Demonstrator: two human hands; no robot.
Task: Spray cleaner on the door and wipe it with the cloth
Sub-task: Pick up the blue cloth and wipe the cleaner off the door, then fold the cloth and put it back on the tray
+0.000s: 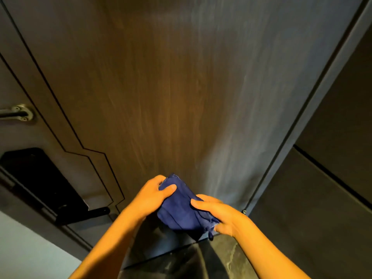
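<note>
A dark brown wood-grain door fills most of the head view, with faint pale streaks down its right half. Low in front of it, a folded dark blue cloth is held between both hands. My left hand grips the cloth's upper left end, thumb on top. My right hand grips its lower right end, where a corner dangles. No spray bottle is in view.
A black lock body with a lever handle sits on the door's left edge. A metal latch is higher up at far left. The door frame runs along the right, next to a dark wall. Dark stone floor lies below.
</note>
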